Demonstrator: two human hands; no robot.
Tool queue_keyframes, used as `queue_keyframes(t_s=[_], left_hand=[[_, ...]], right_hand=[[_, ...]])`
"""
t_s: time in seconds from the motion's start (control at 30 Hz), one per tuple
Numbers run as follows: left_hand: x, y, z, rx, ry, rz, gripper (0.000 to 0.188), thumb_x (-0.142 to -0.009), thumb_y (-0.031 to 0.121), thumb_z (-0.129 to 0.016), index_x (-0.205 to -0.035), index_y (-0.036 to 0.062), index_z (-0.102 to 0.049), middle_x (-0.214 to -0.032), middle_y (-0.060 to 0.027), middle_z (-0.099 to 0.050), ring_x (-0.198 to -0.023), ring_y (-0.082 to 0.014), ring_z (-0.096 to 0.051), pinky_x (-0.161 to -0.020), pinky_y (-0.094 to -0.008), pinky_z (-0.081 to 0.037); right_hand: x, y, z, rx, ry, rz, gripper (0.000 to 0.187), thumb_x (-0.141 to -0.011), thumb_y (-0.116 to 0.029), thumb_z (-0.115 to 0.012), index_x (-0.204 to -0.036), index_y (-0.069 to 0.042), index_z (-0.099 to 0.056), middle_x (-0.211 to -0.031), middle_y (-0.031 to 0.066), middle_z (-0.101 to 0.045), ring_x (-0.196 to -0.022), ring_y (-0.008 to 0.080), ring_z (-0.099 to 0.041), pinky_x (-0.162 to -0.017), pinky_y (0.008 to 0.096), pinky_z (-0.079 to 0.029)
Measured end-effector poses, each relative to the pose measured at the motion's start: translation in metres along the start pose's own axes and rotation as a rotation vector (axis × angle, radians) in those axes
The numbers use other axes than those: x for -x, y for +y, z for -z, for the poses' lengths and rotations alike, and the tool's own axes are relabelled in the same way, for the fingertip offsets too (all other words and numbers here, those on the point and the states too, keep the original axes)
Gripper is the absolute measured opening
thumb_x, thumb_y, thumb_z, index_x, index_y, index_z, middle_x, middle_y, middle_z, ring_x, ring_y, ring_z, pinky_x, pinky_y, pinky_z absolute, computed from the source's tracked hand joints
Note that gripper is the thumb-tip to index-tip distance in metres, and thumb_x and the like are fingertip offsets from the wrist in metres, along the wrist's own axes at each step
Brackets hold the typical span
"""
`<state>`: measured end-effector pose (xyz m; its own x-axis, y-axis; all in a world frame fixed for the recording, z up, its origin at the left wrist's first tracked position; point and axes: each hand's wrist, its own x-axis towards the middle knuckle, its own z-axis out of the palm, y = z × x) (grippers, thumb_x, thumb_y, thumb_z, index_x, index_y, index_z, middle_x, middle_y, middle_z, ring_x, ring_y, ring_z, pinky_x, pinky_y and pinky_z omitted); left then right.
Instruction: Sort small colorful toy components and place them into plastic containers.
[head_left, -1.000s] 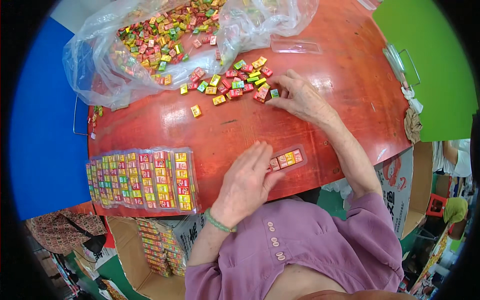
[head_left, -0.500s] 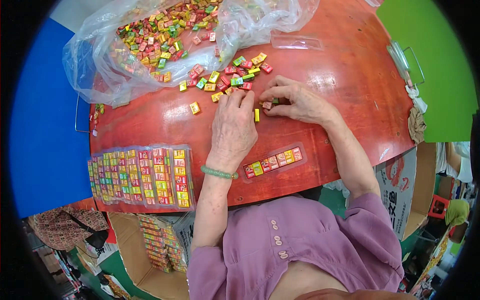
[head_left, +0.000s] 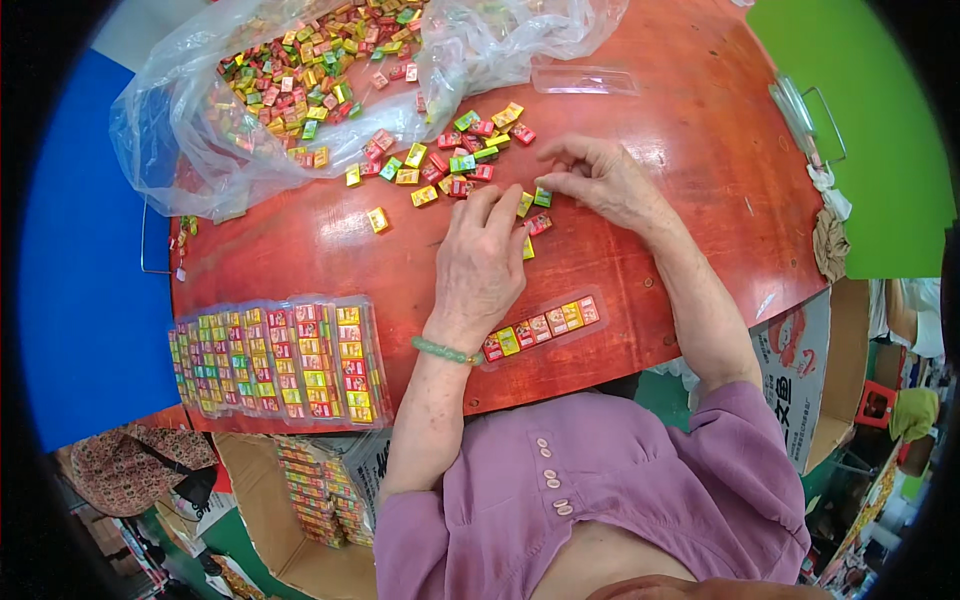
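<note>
My left hand (head_left: 478, 260), wearing a green bead bracelet (head_left: 443, 350), rests over the red table with its fingers stretched forward and slightly apart. Beside its fingertips are a small yellow box (head_left: 525, 204) and a red box (head_left: 538, 223); another yellow box (head_left: 528, 248) is partly hidden by this hand. My right hand (head_left: 605, 182) has its thumb and index finger apart. Its thumb tip is at a small green box (head_left: 542, 196); whether it touches cannot be told. In front of me lies a clear tray (head_left: 597, 325) holding a row of similar boxes.
Loose boxes (head_left: 437, 165) lie beyond my hands. Behind them, a clear plastic bag (head_left: 165, 140) holds many more. Filled trays (head_left: 280, 360) overlap at the left. An empty clear tray (head_left: 585, 80) lies at the back. Cardboard cartons (head_left: 262, 500) stand below the table edge.
My right hand has drawn slightly up and its fingers have spread from the small boxes. Green and red boxes now show between my hands. The whole view has shifted a little.
</note>
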<state>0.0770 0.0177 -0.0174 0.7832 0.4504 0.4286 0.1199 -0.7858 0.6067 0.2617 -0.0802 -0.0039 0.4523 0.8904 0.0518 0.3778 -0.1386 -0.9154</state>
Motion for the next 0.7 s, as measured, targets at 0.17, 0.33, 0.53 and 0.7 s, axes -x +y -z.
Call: queue_keyframes(t_s=[0.17, 0.33, 0.53, 0.7], left_hand=[[-0.006, 0.011, -0.004, -0.023, -0.058, -0.022, 0.035, -0.079, 0.006, -0.079, -0.11, 0.0004, -0.064, -0.118, -0.0165, -0.061, -0.105, -0.0356, -0.061, -0.087, -0.0443, -0.053], [-0.005, 0.007, -0.007, -0.042, -0.078, -0.004, 0.026, -0.077, 0.004, -0.079, -0.098, 0.001, -0.064, -0.121, -0.0157, -0.06, -0.106, -0.035, -0.06, -0.087, -0.0442, -0.053], [-0.002, 0.006, 0.0, 0.079, -0.04, -0.086, 0.021, -0.081, 0.002, -0.075, -0.098, -0.0013, -0.063, -0.125, -0.0203, -0.058, -0.11, -0.0377, -0.058, -0.093, -0.0461, -0.05], [0.005, 0.006, 0.022, 0.157, 0.029, 0.116, 0.017, -0.087, 0.0, -0.069, -0.1, -0.0021, -0.059, -0.109, -0.0201, -0.06, -0.099, -0.037, -0.06, -0.087, -0.0453, -0.05]], right_hand=[[-0.002, -0.007, 0.023, 0.048, -0.119, -0.236, 0.009, -0.092, -0.011, -0.074, -0.096, -0.003, -0.074, -0.08, -0.0002, -0.067, -0.069, 0.0091, -0.061, -0.063, 0.0252, -0.049], [0.005, -0.008, 0.02, 0.406, -0.198, 0.041, 0.021, -0.091, -0.015, -0.071, -0.105, 0.0, -0.071, -0.094, 0.0123, -0.067, -0.084, 0.0265, -0.068, -0.076, 0.0377, -0.055], [0.008, -0.009, 0.011, 0.397, -0.072, 0.113, 0.029, -0.089, -0.01, -0.073, -0.118, -0.004, -0.068, -0.102, 0.0142, -0.061, -0.091, 0.0257, -0.066, -0.079, 0.0374, -0.053], [0.012, -0.011, 0.004, 0.501, -0.12, 0.191, 0.029, -0.09, -0.013, -0.073, -0.115, -0.001, -0.066, -0.101, 0.0141, -0.058, -0.088, 0.0326, -0.063, -0.077, 0.0424, -0.052]])
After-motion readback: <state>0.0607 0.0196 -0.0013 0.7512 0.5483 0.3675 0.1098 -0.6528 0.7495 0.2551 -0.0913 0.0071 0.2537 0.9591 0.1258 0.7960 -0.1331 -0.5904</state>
